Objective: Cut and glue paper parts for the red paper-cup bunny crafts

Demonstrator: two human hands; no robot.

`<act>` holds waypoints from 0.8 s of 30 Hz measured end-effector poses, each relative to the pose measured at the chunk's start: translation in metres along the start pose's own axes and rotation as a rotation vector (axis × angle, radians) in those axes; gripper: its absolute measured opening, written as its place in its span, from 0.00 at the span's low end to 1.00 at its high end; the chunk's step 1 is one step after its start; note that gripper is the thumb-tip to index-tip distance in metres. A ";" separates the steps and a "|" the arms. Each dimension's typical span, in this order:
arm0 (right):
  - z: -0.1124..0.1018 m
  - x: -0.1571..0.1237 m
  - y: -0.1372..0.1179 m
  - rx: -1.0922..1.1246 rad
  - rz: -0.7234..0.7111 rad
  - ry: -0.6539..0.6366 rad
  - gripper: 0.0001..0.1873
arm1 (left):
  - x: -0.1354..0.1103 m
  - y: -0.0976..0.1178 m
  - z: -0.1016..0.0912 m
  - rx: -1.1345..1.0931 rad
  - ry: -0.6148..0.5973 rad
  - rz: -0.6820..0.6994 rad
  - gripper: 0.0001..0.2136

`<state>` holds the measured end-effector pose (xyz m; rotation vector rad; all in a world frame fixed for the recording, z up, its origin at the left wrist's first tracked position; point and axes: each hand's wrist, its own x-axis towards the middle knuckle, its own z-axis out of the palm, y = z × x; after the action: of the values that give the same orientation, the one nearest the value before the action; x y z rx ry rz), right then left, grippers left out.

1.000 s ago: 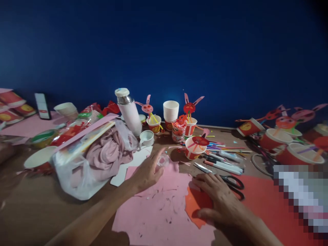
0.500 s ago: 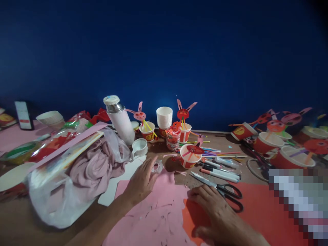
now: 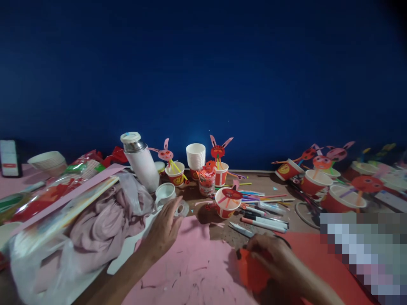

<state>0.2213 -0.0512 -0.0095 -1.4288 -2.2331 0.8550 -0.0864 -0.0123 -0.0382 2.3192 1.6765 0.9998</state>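
My left hand (image 3: 165, 231) reaches over the left edge of a pink paper sheet (image 3: 190, 262), fingers stretched out and holding nothing. Just past its fingertips lies a clear tape roll (image 3: 182, 208), with a white cup (image 3: 165, 194) behind. My right hand (image 3: 273, 250) has its fingers closed on a piece of orange paper (image 3: 254, 275), raised at its near edge. Scissors (image 3: 241, 229) lie under and behind that hand, their handles mostly hidden. Beyond them stands a red paper cup (image 3: 227, 207) with a paper figure in it.
Several markers (image 3: 265, 222) and coloured sticks lie right of the cup. A thermos (image 3: 140, 161) and a plastic bag (image 3: 41, 258) with pink cloth (image 3: 98, 224) stand left. Decorated cups (image 3: 314, 182) crowd the right side, beside red paper (image 3: 324, 258). Stacked cups (image 3: 196, 156) stand at the back.
My right hand has gone from lying flat over the orange paper to gripping it, and the paper has shifted. My left hand stays near the tape roll. The view has turned slightly.
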 end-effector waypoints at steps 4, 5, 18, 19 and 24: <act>-0.024 0.000 0.007 0.056 -0.002 -0.001 0.09 | 0.006 0.001 -0.006 -0.011 -0.041 -0.021 0.21; -0.028 -0.001 0.008 0.058 -0.004 -0.009 0.10 | 0.008 0.001 -0.007 -0.016 -0.062 -0.024 0.21; -0.037 -0.002 0.020 -0.124 0.059 0.000 0.13 | 0.023 -0.003 0.008 0.115 -0.208 0.055 0.21; -0.036 -0.001 0.020 -0.147 0.067 0.012 0.13 | 0.023 -0.004 0.007 0.125 -0.212 0.064 0.21; -0.029 0.003 0.026 -0.337 0.037 0.104 0.15 | 0.019 0.000 -0.001 0.148 -0.138 0.118 0.18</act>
<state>0.2552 -0.0313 -0.0047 -1.6229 -2.3563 0.4140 -0.0835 0.0039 -0.0286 2.5415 1.6286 0.7362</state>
